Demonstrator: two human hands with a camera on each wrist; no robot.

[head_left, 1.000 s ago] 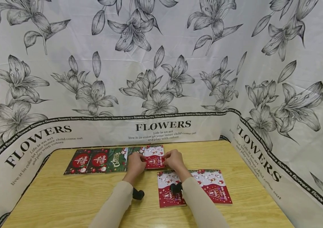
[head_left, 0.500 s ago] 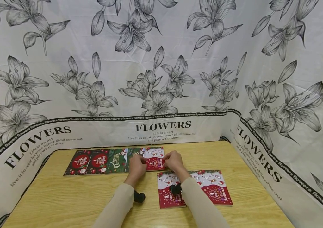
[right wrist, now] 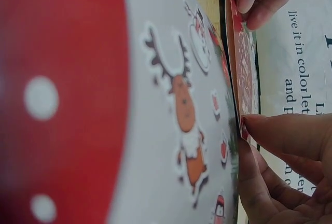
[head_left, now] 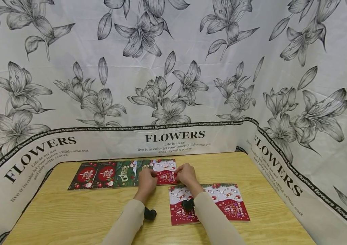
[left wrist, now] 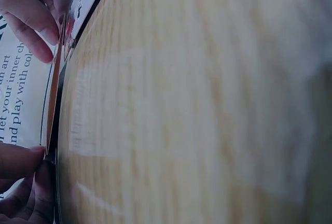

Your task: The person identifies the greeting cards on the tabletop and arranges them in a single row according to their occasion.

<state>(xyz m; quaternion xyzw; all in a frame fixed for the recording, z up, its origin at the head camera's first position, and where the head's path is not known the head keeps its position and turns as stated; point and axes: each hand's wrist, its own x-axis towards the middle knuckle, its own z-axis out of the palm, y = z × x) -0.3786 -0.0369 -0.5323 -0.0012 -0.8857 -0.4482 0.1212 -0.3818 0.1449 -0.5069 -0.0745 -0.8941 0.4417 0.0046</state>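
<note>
A small red-and-white Christmas card (head_left: 165,171) lies at the right end of a row of cards near the far edge of the wooden table (head_left: 69,211). My left hand (head_left: 148,177) pinches its left edge and my right hand (head_left: 184,174) pinches its right edge. In the left wrist view the card (left wrist: 54,89) shows edge-on, slightly raised off the table, with my left fingers (left wrist: 23,180) at one end. In the right wrist view my right fingers (right wrist: 280,146) grip the card's edge (right wrist: 241,73).
The row runs left with a green card (head_left: 125,173) and two dark red cards (head_left: 96,174). Two larger red-and-white cards (head_left: 222,200) lie under my right forearm. A flower-printed sheet (head_left: 173,85) walls the table at the back and both sides.
Both hands stay on the same card, with only slight finger shifts.
</note>
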